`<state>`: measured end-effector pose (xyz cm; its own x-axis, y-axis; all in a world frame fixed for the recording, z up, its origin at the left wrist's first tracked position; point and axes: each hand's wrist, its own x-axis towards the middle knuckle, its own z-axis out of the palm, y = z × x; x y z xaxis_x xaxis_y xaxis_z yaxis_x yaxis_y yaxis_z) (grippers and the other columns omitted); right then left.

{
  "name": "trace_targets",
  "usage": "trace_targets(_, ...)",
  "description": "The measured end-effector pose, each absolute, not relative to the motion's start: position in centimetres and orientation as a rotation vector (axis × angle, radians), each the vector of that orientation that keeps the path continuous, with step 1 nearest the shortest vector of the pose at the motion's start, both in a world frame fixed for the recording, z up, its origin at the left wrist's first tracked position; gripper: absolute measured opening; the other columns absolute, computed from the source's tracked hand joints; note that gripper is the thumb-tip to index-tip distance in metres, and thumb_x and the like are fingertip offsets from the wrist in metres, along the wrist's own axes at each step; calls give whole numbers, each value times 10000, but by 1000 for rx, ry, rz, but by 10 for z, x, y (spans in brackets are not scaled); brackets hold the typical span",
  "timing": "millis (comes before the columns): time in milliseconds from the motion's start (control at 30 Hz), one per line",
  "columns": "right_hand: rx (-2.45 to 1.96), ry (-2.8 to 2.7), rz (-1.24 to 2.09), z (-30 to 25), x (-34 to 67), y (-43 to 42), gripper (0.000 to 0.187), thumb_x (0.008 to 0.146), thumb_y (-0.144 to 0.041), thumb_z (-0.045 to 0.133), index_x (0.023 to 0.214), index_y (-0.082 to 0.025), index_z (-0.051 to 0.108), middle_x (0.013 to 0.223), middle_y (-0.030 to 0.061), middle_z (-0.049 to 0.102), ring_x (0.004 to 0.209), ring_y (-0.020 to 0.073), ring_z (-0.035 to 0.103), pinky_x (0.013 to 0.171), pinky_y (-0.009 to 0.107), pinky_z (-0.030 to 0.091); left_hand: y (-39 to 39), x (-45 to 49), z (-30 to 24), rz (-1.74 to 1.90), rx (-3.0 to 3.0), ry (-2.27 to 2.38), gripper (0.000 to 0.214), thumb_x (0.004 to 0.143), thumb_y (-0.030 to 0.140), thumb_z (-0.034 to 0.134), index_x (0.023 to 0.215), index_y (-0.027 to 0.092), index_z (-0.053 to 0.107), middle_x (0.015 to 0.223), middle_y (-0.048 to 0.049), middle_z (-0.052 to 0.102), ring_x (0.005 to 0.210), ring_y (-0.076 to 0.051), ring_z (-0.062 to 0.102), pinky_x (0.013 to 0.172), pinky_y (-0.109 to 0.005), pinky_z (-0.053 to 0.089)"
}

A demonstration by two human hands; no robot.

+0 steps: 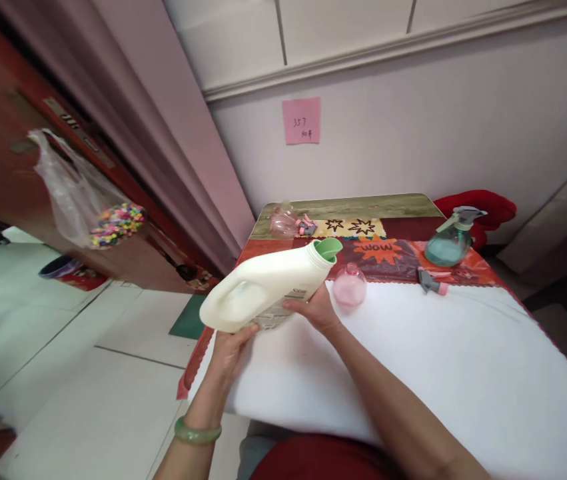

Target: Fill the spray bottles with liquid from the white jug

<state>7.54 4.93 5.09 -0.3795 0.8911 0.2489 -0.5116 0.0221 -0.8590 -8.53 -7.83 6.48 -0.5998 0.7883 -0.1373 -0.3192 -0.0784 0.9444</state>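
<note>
A large cream plastic jug (263, 280), likely a detergent bottle, is tilted nearly on its side above the table, its green spout pointing right. My left hand (233, 350) grips it from below near its base. Around the side by the neck, my right hand (316, 310) is closed on it, with a printed label between the two hands. Just right of the spout stands a small pink see-through bottle (350, 288) with no top on it. A grey and pink spray head (432, 281) lies farther right on the white cloth.
A spray bottle with blue-green liquid (447, 245) stands at the back right. Another pink bottle (283, 221) and a spray head (307, 225) lie at the back left. White cloth (413, 353) covers the table's front. A plastic bag (78, 193) hangs on the door at left.
</note>
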Motion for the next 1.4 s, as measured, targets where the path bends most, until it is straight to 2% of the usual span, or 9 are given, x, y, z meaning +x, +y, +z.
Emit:
trace_targets(333, -765, -1550, 1230, 108, 30, 77, 871, 482, -534, 996, 1184, -258, 559, 1099, 40, 752, 997, 276, 703, 895, 435, 588, -62, -105, 43, 1736, 423, 1369, 460, 614, 300, 971, 957, 167, 696, 962, -105, 801, 910, -256, 773, 866, -421, 641)
trace_targets(533, -791, -1773, 1126, 107, 3, 83, 875, 482, -534, 985, 1194, -252, 563, 1135, 41, 740, 1043, 284, 691, 954, 449, 550, -95, -95, 37, 1527, 542, 1489, 522, 654, 368, 944, 1054, 150, 689, 895, -98, 761, 741, -227, 742, 642, -351, 598)
trace_targets(700, -835, -1767, 1142, 98, -10, 83, 955, 554, -506, 967, 1359, -234, 530, 1312, 103, 701, 1233, 331, 652, 1084, 524, 503, -101, -81, 40, 1359, 729, 1547, 540, 608, 392, 933, 1041, 148, 723, 920, -108, 750, 714, -226, 715, 575, -330, 549)
trace_targets(833, -788, -1733, 1055, 96, 13, 59, 1114, 611, -507, 964, 1539, -192, 436, 1581, 215, 514, 1481, 381, 480, 1231, 558, 387, -88, -68, 42, 1260, 911, 1558, 510, 631, 405, 906, 1047, 167, 732, 972, -117, 760, 768, -233, 706, 656, -365, 567)
trace_targets(933, -659, -1684, 933, 89, 66, 39, 827, 823, -485, 839, 1531, -243, 486, 1529, 164, 595, 1412, 315, 578, 1196, 495, 459, -73, -56, 41, 1220, 1039, 1549, 525, 655, 451, 892, 1076, 188, 724, 1029, -116, 759, 830, -253, 716, 768, -419, 582)
trace_targets(1033, -737, -1686, 774, 77, 148, 39, 426, 938, -421, 721, 1325, -250, 669, 1208, 93, 777, 1086, 257, 750, 997, 430, 598, -52, -40, 36, 1208, 1129, 1552, 575, 656, 486, 893, 1114, 196, 702, 1100, -142, 750, 935, -308, 724, 855, -488, 575)
trace_targets(1100, -963, -1731, 633, 69, 212, 54, 276, 980, -421, 646, 1154, -226, 736, 1035, 77, 803, 891, 233, 758, 849, 395, 626, -36, -25, 31, 1231, 1180, 1551, 634, 644, 488, 903, 1160, 200, 673, 1184, -164, 733, 1046, -346, 715, 932, -526, 554)
trace_targets(1233, -1776, -1925, 219, 61, 321, 97, 253, 985, -324, 585, 1126, -197, 752, 1157, 101, 784, 928, 211, 735, 892, 335, 570, 2, 12, 20, 1331, 1255, 1542, 855, 633, 499, 910, 1353, 206, 552, 1436, -201, 602, 1359, -394, 580, 1143, -556, 433)
trace_targets(1400, -2019, -2004, 170, 56, 366, 127, 325, 948, -286, 627, 1241, -207, 743, 1288, 139, 736, 1027, 235, 723, 873, 307, 525, 43, 55, 9, 1439, 1293, 1561, 1101, 586, 449, 941, 1504, 186, 392, 1579, -241, 443, 1501, -410, 424, 1233, -550, 325)
